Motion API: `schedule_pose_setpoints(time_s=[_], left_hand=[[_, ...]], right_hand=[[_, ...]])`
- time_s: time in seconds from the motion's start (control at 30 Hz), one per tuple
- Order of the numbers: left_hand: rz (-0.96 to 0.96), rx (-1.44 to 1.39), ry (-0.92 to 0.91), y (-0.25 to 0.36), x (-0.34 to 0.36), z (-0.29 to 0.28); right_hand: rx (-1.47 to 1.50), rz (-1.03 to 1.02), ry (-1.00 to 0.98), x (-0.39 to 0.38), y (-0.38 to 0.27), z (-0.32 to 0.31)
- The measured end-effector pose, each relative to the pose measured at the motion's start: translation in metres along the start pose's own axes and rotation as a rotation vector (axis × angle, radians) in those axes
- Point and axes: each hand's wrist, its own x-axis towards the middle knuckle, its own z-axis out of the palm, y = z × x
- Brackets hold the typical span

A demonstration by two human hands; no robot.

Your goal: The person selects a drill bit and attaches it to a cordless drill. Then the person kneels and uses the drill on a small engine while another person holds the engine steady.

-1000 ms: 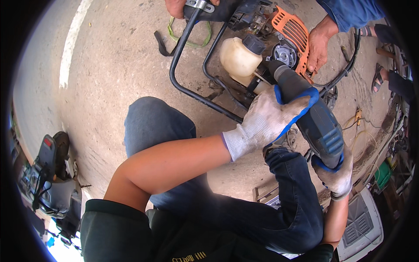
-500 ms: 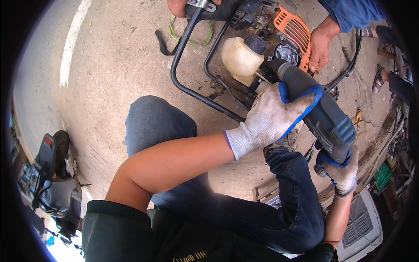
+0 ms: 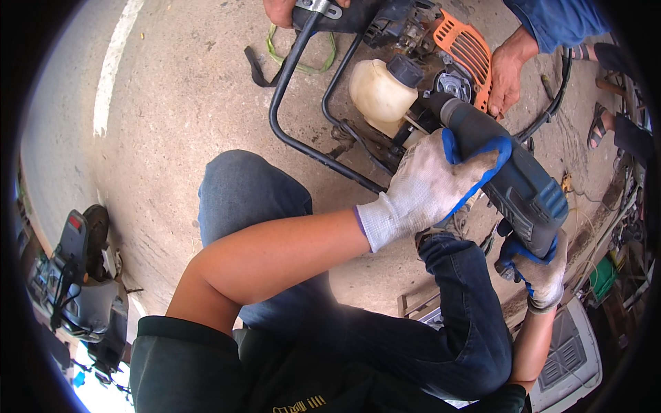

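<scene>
A dark blue power drill slants across the right side, its nose against a small engine with an orange slotted cover. My left hand, in a white and blue work glove, is wrapped round the drill's front body. At its rear end my right hand, gloved the same way, grips the handle; some fingers are hidden behind it. Where the drill tip meets the engine is hidden. Beside the drill nose sits a whitish fuel tank with a black cap.
A black tube frame extends from the engine. Another person's hand holds the orange cover's edge; a second bare hand is at the top. A green strap lies on the concrete. A motorbike stands left, a grey plastic panel lower right.
The drill's rear end has shifted slightly right, my right hand moving with it. My left hand keeps its hold almost in place. The engine and the other person's hands have hardly moved.
</scene>
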Motion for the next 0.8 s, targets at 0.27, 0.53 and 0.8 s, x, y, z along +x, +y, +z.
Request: schedule_pose_setpoints(time_s=[0.27,0.53,0.8], left_hand=[[-0.558,-0.587,-0.096,0.009,-0.007,-0.008],[-0.523,-0.413,-0.422,0.004,-0.015,-0.026],[0.083,0.017,-0.177,-0.017,-0.035,-0.021]], right_hand=[[-0.159,-0.221,-0.057,-0.015,-0.004,0.021],[-0.295,-0.327,-0.118,-0.023,-0.012,0.04],[-0.352,-0.414,-0.125,-0.025,-0.013,0.041]])
